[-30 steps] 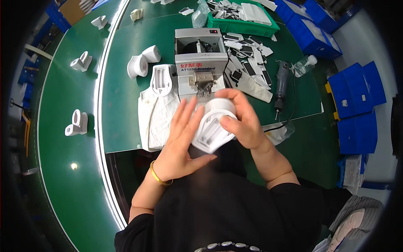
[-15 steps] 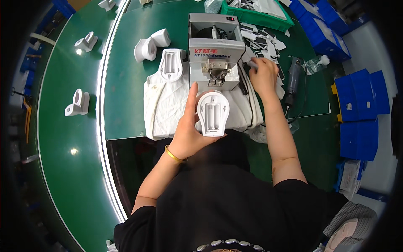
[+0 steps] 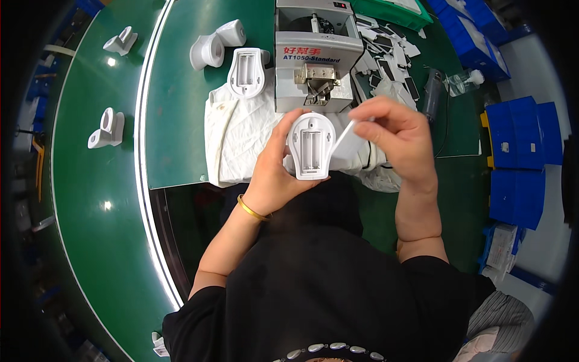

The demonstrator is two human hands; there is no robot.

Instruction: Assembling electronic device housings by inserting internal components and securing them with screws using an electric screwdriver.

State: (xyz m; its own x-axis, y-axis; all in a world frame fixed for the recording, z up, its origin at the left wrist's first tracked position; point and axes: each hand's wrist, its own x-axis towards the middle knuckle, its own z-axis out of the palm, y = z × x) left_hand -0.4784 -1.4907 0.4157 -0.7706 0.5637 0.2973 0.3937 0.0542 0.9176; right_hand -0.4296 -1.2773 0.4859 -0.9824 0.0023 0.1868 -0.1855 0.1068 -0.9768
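My left hand [image 3: 275,175] grips a white plastic housing [image 3: 311,146], its open battery compartment facing up and showing metal contacts. Pinched in my right hand [image 3: 399,137] is a thin, flat white cover [image 3: 348,143], held tilted close to the housing's right edge; whether the two touch, I cannot tell. Just beyond my hands stands a grey machine [image 3: 313,57] with a metal mechanism on its front. A second white housing [image 3: 245,72] lies to its left, compartment up. Scattered flat pieces [image 3: 395,57], some with dark pads, lie to the machine's right.
A white cloth [image 3: 232,142] covers the table's near edge. More white units [image 3: 208,49] stand at left, with others [image 3: 108,130] on the green belt. Right are an electric screwdriver [image 3: 432,96], a clear bottle [image 3: 461,83] and blue bins [image 3: 515,136]. A green tray [image 3: 416,21] sits behind.
My right hand has come back from the scattered pieces toward the housing, carrying the flat white cover. My left hand still holds the housing, shifted slightly. The whole view has moved a little.
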